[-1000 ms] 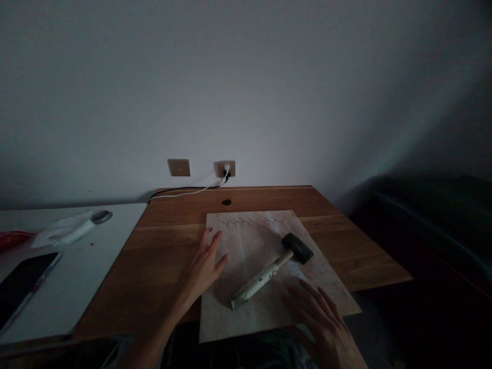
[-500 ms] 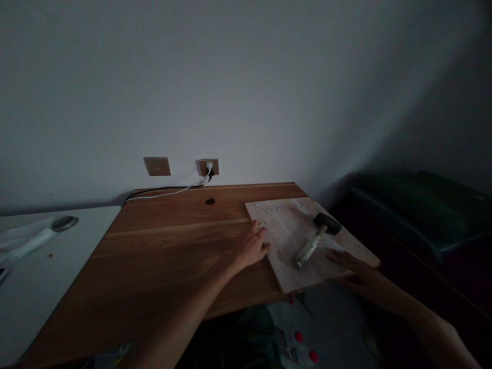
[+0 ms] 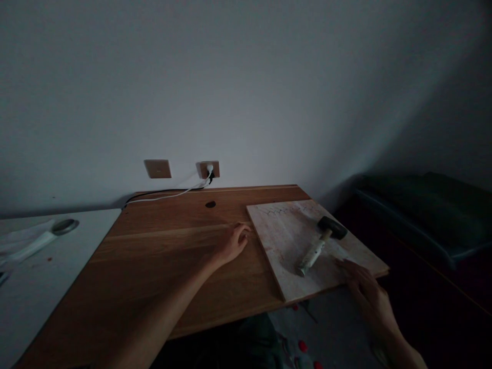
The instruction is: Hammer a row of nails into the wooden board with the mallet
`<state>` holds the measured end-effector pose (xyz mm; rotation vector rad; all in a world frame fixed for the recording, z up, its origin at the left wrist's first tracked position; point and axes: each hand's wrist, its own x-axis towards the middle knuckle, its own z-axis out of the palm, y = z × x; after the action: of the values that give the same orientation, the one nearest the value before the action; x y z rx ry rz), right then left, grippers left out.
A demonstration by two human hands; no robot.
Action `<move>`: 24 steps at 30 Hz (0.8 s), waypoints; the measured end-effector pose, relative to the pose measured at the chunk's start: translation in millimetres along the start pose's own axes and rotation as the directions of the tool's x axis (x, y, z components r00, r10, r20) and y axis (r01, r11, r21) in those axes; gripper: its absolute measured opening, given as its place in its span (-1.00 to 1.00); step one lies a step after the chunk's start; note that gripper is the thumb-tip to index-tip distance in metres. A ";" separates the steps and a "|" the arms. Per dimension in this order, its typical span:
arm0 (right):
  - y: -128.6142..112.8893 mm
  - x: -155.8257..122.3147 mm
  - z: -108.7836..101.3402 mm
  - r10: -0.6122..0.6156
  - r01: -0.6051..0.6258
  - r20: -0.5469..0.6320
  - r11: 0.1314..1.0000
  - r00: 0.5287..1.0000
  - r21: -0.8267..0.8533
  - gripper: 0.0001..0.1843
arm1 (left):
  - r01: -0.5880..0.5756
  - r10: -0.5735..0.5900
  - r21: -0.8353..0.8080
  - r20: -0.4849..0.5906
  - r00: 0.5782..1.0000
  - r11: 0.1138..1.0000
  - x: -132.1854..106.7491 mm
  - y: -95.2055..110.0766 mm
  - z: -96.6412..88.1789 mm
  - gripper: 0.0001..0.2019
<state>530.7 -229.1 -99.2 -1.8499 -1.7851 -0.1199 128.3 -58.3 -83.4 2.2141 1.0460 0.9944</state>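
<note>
A pale, mottled square board [image 3: 286, 241] lies on the right part of the wooden table. Dark lines like a row of hexagons run along its far edge. On the board rests a mallet [image 3: 313, 251] with a black head and a whitish, worn handle. My left hand [image 3: 233, 243] is over the wood just left of the board, its fingers loosely bent and apart, nothing in it. At the board's near right edge, my right hand [image 3: 363, 284] has its fingers stretched out, the tips on or just above the surface. Neither hand touches the mallet.
To the left stands a white table [image 3: 77, 261] with a roll of tape [image 3: 65, 226] and white material on it. Cables [image 3: 169, 195] run along the wooden table [image 3: 161, 256] to a wall socket [image 3: 209, 169]. A dark green padded shape [image 3: 430, 210] lies at right.
My left hand has drawn back leftward, off the board's left edge. My right hand has turned and shifted slightly toward me. The mallet stays lying on the board.
</note>
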 end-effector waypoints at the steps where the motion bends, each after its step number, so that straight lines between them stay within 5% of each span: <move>1: 6.4 7.0 -5.9 0.075 -0.077 -0.051 0.996 0.996 -0.045 -0.38 | -0.011 0.010 0.056 0.012 1.000 0.998 11.0 -2.8 3.4 -0.79; 6: 40.7 40.1 -19.4 0.330 -0.364 -0.180 0.908 0.927 -0.208 -0.14 | 0.030 -0.065 0.236 0.143 0.988 0.971 76.3 -18.9 17.6 -0.55; 12: 58.4 52.4 -16.4 0.383 -0.400 -0.117 0.874 0.916 -0.277 -0.24 | -0.008 -0.071 0.292 0.261 0.963 0.956 119.7 -24.3 9.8 -0.40; 17: 44.3 44.3 -23.5 0.345 -0.352 -0.074 0.898 0.936 -0.263 -0.29 | -0.030 -0.071 0.361 0.263 0.962 0.932 101.1 -23.8 -13.1 -0.42; 24: -25.7 -4.3 -17.5 0.134 -0.131 0.031 0.988 0.991 -0.076 -0.45 | 0.033 -0.083 0.504 0.076 0.994 0.863 15.7 -58.3 -83.4 -0.49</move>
<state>511.4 -241.9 -78.0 -2.0290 -1.6963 -0.1033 44.2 -1.6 -65.7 2.5867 1.4477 0.6248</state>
